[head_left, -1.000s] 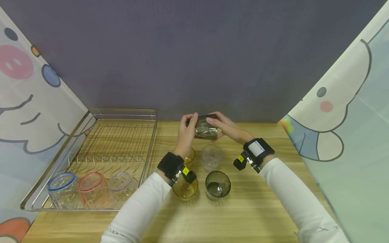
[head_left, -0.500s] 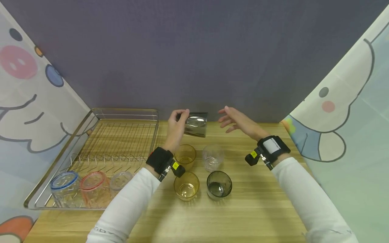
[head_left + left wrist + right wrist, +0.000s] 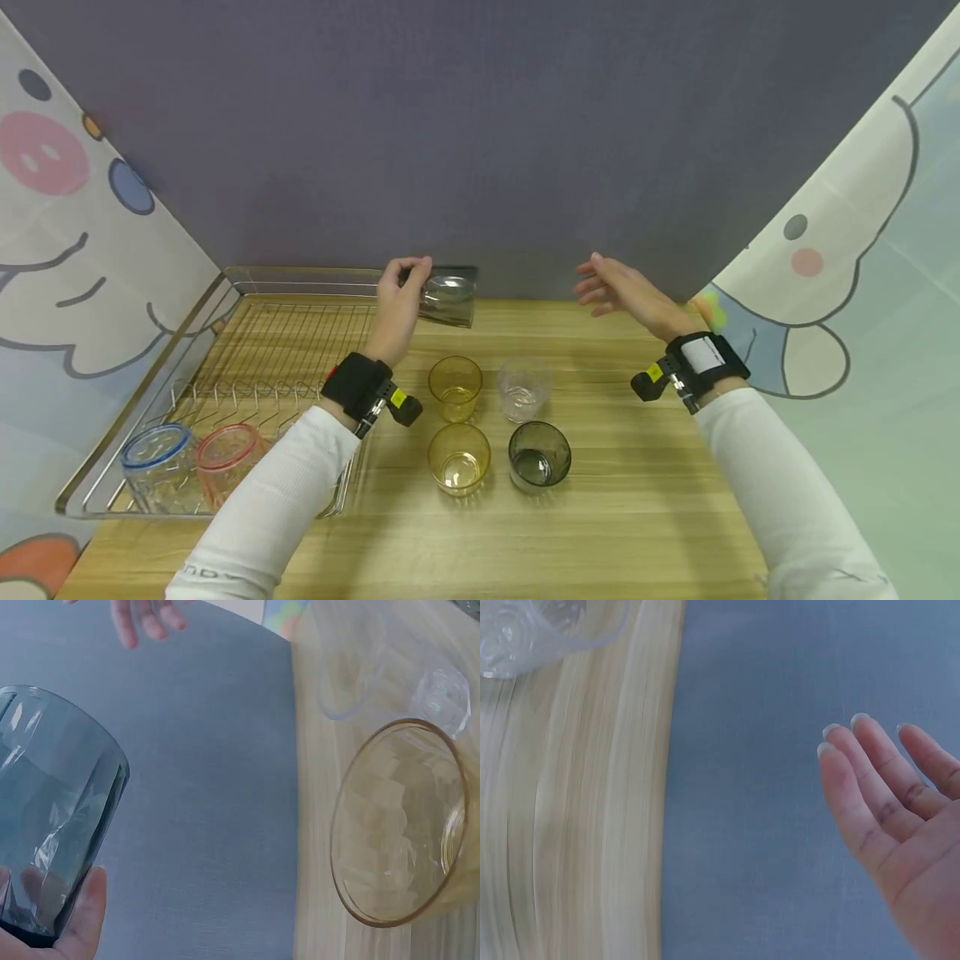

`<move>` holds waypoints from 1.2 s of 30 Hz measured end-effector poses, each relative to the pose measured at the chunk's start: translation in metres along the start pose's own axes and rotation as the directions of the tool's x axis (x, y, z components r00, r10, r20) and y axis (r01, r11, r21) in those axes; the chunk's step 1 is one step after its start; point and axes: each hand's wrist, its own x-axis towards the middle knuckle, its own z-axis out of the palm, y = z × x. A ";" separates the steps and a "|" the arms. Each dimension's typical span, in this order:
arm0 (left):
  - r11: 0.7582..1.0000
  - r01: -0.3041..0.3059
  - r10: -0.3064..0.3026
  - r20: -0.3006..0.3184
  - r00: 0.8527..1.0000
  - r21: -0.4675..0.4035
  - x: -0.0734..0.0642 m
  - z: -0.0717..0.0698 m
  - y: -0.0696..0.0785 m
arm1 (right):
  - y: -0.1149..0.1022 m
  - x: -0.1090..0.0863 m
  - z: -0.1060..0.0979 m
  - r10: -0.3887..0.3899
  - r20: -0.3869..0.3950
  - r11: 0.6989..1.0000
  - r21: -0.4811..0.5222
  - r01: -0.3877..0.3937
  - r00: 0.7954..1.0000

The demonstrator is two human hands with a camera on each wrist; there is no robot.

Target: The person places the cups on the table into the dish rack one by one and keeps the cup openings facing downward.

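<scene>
My left hand (image 3: 401, 300) grips a smoky grey glass (image 3: 450, 296) by its base and holds it on its side in the air, near the back wall. In the left wrist view, thumb and fingers wrap the lower end of this grey glass (image 3: 56, 802). My right hand (image 3: 618, 292) hovers to the right, fingers loosely extended and holding nothing; the right wrist view shows the same bare hand (image 3: 907, 810). Below stand two amber glasses, the rear one (image 3: 455, 387) and the front one (image 3: 459, 458), a clear glass (image 3: 523, 387) and another grey glass (image 3: 539, 456), all upright.
A metal wire rack (image 3: 300, 321) stands at the left of the wooden table (image 3: 600, 500). In its front row sit a blue-rimmed glass (image 3: 161, 467) and a red-rimmed glass (image 3: 228, 458), upside down. My left sleeve hides part of the rack. A grey wall (image 3: 480, 150) rises behind.
The right hand has let go of the grey glass and moved right. The left hand has carried the glass left, toward the rack.
</scene>
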 end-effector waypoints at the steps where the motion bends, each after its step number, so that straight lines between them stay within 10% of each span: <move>1: 1.000 0.010 -0.010 -0.004 1.000 -0.005 0.000 -0.002 0.002 | 0.001 -0.001 -0.002 0.012 -0.003 1.000 -0.014 -0.012 1.000; 9: 0.995 0.100 -0.099 -0.053 0.994 0.000 0.006 -0.023 0.006 | 0.012 -0.003 -0.014 0.095 -0.032 0.993 -0.074 -0.097 0.995; 27: 0.970 0.021 0.004 -0.104 0.995 0.243 0.015 -0.074 0.010 | 0.011 0.007 -0.023 0.159 -0.115 0.954 -0.240 -0.183 0.981; 36: 0.873 -0.038 0.162 -0.216 0.963 0.487 0.019 -0.092 0.003 | -0.004 0.019 -0.014 0.098 -0.178 0.943 -0.296 -0.149 0.979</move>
